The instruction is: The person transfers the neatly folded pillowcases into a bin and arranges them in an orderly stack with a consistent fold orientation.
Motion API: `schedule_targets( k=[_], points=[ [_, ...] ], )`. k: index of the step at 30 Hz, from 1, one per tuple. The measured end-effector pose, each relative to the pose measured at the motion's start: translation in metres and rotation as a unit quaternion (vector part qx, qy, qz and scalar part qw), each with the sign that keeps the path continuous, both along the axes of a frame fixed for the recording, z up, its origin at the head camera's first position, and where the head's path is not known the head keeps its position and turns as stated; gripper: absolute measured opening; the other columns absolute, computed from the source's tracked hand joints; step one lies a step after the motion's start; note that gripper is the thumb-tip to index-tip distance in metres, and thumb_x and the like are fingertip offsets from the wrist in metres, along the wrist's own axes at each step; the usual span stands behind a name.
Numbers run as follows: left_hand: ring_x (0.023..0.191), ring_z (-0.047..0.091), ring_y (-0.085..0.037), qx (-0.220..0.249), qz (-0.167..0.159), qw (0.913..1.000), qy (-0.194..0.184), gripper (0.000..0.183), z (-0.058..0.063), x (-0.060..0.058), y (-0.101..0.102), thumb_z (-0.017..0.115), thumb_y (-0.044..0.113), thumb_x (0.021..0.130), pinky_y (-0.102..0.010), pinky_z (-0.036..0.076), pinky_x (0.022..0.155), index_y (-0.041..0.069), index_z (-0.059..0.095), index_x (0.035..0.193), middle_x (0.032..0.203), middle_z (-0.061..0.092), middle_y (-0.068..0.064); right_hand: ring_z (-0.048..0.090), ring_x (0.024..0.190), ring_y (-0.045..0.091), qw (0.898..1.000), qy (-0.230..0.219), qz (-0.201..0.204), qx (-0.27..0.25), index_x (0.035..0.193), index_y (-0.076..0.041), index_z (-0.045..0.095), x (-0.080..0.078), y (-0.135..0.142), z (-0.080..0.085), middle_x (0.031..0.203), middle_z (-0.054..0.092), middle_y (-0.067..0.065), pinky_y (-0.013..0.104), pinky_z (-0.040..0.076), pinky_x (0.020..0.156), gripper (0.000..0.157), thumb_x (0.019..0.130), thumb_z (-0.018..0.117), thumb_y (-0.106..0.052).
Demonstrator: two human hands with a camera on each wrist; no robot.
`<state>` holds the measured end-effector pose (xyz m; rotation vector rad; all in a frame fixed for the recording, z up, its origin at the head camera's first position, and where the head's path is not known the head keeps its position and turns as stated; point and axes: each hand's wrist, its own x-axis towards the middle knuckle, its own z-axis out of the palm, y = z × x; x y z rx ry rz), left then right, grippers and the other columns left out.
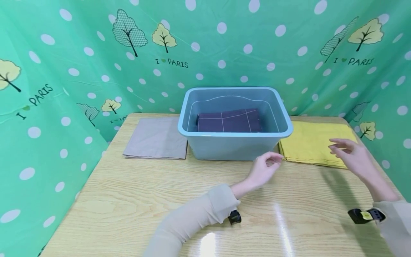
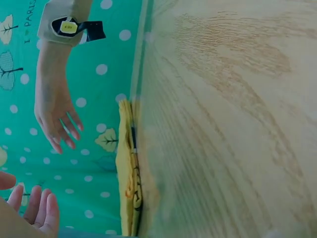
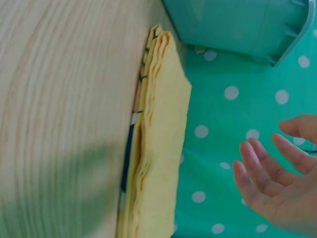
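A folded yellow cloth (image 1: 316, 141) lies on the table right of a blue plastic bin (image 1: 236, 147). My right hand (image 1: 351, 157) hovers above the cloth's right part, fingers loosely bent and holding nothing. In the right wrist view the cloth (image 3: 161, 134) shows its stacked folded edges, apart from the right hand (image 3: 277, 178). My left hand (image 1: 264, 169) is in front of the bin's right corner, near the cloth's left edge, with nothing in it. The left wrist view shows the left hand's relaxed fingers (image 2: 33, 204). Inside the bin lies a dark purple cloth (image 1: 229, 121) with white lines.
A folded grey cloth (image 1: 157, 137) lies on the wooden table (image 1: 128, 203) left of the bin. A green dotted curtain (image 1: 212, 46) hangs behind the table and along both sides.
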<state>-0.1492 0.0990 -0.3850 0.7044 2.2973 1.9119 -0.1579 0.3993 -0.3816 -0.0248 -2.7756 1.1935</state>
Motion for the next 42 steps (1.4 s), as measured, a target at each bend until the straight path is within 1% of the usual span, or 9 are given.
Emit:
schedule_targets(
  k=[3,7,11,16,18,23,27,31,42],
  points=[
    [0.078,0.057,-0.004,-0.005,0.001,1.0000,-0.002,0.020,-0.003,0.000,0.005,0.054,-0.002,0.082,-0.010,0.043,0.070,0.001,0.062,0.101,0.094,0.064,-0.010,0.054,0.074,-0.002,1.000,-0.007,-0.001,0.003,0.128,-0.004,0.045,-0.002,0.009,-0.006,0.097,0.059,0.012,0.016,0.043,0.056,0.044,0.091,0.047,-0.028],
    [0.078,0.056,-0.003,-0.003,0.010,0.9998,-0.017,0.021,-0.007,-0.002,0.013,0.055,-0.003,0.082,-0.010,0.043,0.071,0.001,0.062,0.100,0.095,0.064,-0.008,0.052,0.070,-0.007,1.000,-0.007,-0.002,-0.003,0.127,-0.001,0.045,0.000,0.009,-0.004,0.087,0.059,-0.004,0.015,0.043,0.055,0.044,0.091,0.047,-0.026],
    [0.078,0.055,-0.002,0.000,0.019,0.9993,-0.032,0.021,-0.011,-0.004,0.021,0.055,-0.002,0.082,-0.010,0.042,0.071,0.002,0.062,0.101,0.094,0.064,-0.006,0.052,0.072,-0.007,1.000,-0.020,0.003,0.011,0.129,0.002,0.041,0.000,0.014,-0.006,0.091,0.059,-0.004,0.020,0.046,0.057,0.047,0.092,0.045,-0.027],
    [0.080,0.057,-0.004,-0.003,0.022,0.9988,-0.044,0.021,-0.014,-0.006,0.030,0.054,-0.002,0.083,-0.010,0.042,0.072,0.002,0.062,0.102,0.094,0.064,-0.007,0.056,0.080,0.007,0.999,-0.041,-0.008,0.018,0.131,-0.016,0.043,-0.016,0.044,-0.034,0.095,0.060,-0.005,0.035,0.044,0.053,0.046,0.090,0.046,-0.037],
    [0.081,0.057,-0.004,-0.009,0.027,0.9983,-0.051,0.021,-0.014,-0.007,0.034,0.055,-0.001,0.082,-0.010,0.042,0.072,0.003,0.062,0.102,0.095,0.064,-0.004,0.053,0.080,0.001,0.998,-0.044,-0.019,0.039,0.131,-0.019,0.043,-0.020,0.049,-0.040,0.094,0.057,-0.013,0.038,0.044,0.050,0.048,0.089,0.045,-0.042],
    [0.084,0.055,-0.002,-0.022,0.036,0.9964,-0.073,0.022,-0.016,-0.012,0.042,0.056,0.003,0.083,-0.011,0.042,0.071,0.008,0.062,0.103,0.100,0.062,0.002,0.053,0.090,0.015,0.995,-0.051,-0.054,0.068,0.132,-0.008,0.040,-0.019,0.036,-0.029,0.107,0.054,0.009,0.032,0.043,0.048,0.053,0.091,0.040,-0.041],
    [0.084,0.056,-0.003,-0.022,0.040,0.9956,-0.082,0.022,-0.018,-0.016,0.047,0.056,0.003,0.083,-0.011,0.043,0.069,0.008,0.062,0.104,0.101,0.061,0.002,0.039,0.101,0.050,0.996,-0.047,-0.035,0.068,0.129,0.009,0.035,-0.012,0.018,-0.008,0.115,0.042,0.035,0.019,0.039,0.051,0.055,0.093,0.037,-0.032],
    [0.089,0.057,-0.007,-0.032,0.040,0.9957,-0.077,0.024,-0.020,-0.019,0.052,0.056,0.002,0.083,-0.010,0.042,0.071,0.007,0.061,0.105,0.103,0.061,0.000,0.037,0.103,0.050,0.995,-0.057,-0.049,0.069,0.128,0.012,0.034,-0.011,0.015,-0.001,0.115,0.041,0.036,0.018,0.037,0.054,0.055,0.094,0.035,-0.030],
    [0.099,0.051,-0.012,-0.064,0.033,0.9942,-0.080,0.029,-0.026,-0.032,0.066,0.053,0.007,0.085,-0.016,0.041,0.078,0.013,0.057,0.113,0.113,0.052,0.002,0.037,0.104,0.046,0.992,-0.066,-0.095,0.044,0.130,0.009,0.035,-0.024,0.036,-0.015,0.113,0.045,0.031,0.023,0.039,0.055,0.056,0.092,0.037,-0.032]
  ],
)
